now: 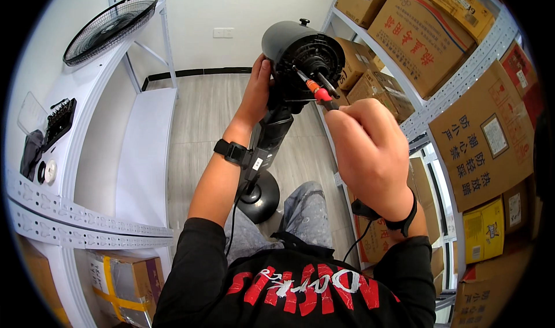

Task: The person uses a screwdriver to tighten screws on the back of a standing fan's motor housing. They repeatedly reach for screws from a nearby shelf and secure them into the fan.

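In front of me stands a pedestal fan with its front bare, its dark grey motor housing (286, 41) tilted toward me and a metal shaft (328, 85) sticking out. My left hand (258, 94) grips the housing's left side, some fingers hidden behind it. Closed in a fist, my right hand (370, 146) holds a screwdriver (317, 91) with a red and orange shank. Its tip reaches into the front of the motor, left of the shaft; whether it sits on a screw is too small to tell. Below, the fan's pole (272, 134) runs down to a round black base (267, 196).
A fan grille with blades (110, 30) lies on the white shelf at left. Nearer are a bit-set case (59, 122), a dark cloth (31, 154) and a white ring (51, 171). Cardboard boxes (419, 36) fill the right rack. A black cable (233, 224) hangs near my legs.
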Action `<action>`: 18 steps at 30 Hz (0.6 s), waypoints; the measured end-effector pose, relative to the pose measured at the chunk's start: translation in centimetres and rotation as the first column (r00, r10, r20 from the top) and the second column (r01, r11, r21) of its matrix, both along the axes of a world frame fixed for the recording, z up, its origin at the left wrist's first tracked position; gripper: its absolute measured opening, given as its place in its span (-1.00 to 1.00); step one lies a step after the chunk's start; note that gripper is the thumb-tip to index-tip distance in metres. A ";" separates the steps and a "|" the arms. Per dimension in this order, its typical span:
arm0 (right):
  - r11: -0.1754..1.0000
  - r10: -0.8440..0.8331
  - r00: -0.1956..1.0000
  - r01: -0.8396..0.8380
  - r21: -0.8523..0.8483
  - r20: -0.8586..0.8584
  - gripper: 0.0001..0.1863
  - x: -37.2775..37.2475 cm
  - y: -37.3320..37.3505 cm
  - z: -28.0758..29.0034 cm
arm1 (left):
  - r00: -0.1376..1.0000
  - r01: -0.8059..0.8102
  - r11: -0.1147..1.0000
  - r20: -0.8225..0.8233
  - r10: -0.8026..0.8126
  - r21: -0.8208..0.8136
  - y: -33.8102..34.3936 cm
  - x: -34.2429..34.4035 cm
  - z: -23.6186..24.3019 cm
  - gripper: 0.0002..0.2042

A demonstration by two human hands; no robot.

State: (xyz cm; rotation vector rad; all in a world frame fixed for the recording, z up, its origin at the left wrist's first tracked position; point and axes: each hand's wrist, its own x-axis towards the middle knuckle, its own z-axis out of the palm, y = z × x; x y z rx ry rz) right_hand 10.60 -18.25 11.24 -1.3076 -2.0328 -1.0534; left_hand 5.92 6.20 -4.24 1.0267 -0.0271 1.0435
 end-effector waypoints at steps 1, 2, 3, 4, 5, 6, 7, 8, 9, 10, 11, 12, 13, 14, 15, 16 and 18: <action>0.999 0.004 1.000 -0.004 0.043 -0.004 -0.73 0.2 0.1 -0.1 | 1.000 0.002 1.000 -0.001 -0.002 -0.006 0.3 0.1 -0.2 -0.34; 0.996 0.008 1.000 -0.007 0.085 -0.009 -0.75 0.2 0.2 -0.2 | 1.000 0.003 1.000 -0.002 -0.003 -0.012 0.5 0.2 -0.4 -0.34; 0.994 -0.018 1.000 0.021 0.107 -0.025 -0.77 0.0 0.2 -0.2 | 1.000 -0.014 1.000 -0.004 0.014 -0.012 0.4 0.2 -0.4 -0.34; 0.995 -0.056 0.998 0.059 0.083 -0.038 -0.76 -0.1 0.0 -0.3 | 0.999 -0.031 0.999 -0.006 0.031 -0.012 0.4 0.2 -0.4 -0.34; 0.994 -0.093 0.994 0.096 0.059 -0.049 -0.75 -0.2 -0.2 -0.4 | 0.999 -0.049 0.999 -0.008 0.049 -0.011 0.3 0.2 -0.4 -0.34; 0.990 -0.130 0.990 0.133 0.037 -0.060 -0.74 -0.3 -0.4 -0.4 | 0.999 -0.051 0.999 -0.011 0.051 -0.009 0.3 0.2 -0.4 -0.34; 0.990 -0.139 0.988 0.140 0.016 -0.073 -0.73 -0.5 -0.5 -0.2 | 0.998 -0.053 0.999 -0.015 0.053 -0.007 0.2 0.2 -0.4 -0.34; 0.989 -0.147 0.985 0.147 -0.004 -0.085 -0.71 -0.7 -0.6 0.1 | 0.998 -0.055 0.998 -0.018 0.055 -0.005 0.2 0.2 -0.3 -0.34; 0.988 -0.154 0.983 0.152 -0.026 -0.097 -0.70 -0.8 -0.6 0.2 | 0.999 -0.041 0.999 -0.015 0.041 -0.008 0.2 0.2 -0.4 -0.35; 0.991 -0.132 0.986 0.127 -0.052 -0.106 -0.70 -0.9 -0.6 0.2 | 1.000 -0.027 1.000 -0.012 0.027 -0.011 0.3 0.2 -0.4 -0.35; 0.992 -0.111 0.987 0.102 -0.077 -0.116 -0.70 -0.9 -0.6 0.2 | 1.000 -0.013 1.000 -0.009 0.013 -0.013 0.3 0.2 -0.5 -0.35; 0.993 -0.092 0.991 0.084 -0.081 -0.098 -0.70 -0.9 -0.5 0.2 | 1.000 -0.017 1.000 -0.007 0.017 -0.022 0.4 0.2 -0.6 -0.35; 0.994 -0.073 0.994 0.066 -0.086 -0.081 -0.70 -0.8 -0.5 0.2 | 1.000 -0.022 0.999 -0.004 0.021 -0.031 0.5 0.2 -0.7 -0.35; 0.996 -0.060 0.998 0.057 -0.070 -0.037 -0.71 -0.6 -0.4 0.2 | 1.000 -0.026 0.999 -0.002 0.026 -0.040 0.6 0.2 -0.8 -0.35; 0.997 -0.052 0.999 0.052 -0.057 0.009 -0.72 -0.4 -0.4 0.0 | 1.000 -0.027 0.999 0.002 0.027 -0.036 0.6 0.3 -0.8 -0.35; 0.998 -0.058 0.998 0.057 -0.037 -0.008 -0.73 -0.4 -0.3 -0.2 | 1.000 -0.028 0.999 0.005 0.029 -0.031 0.6 0.3 -0.9 -0.35; 0.997 -0.070 0.997 0.071 0.006 -0.041 -0.75 -0.3 -0.3 -0.4 | 1.000 -0.026 0.999 -0.002 0.026 -0.029 0.6 0.3 -0.9 -0.36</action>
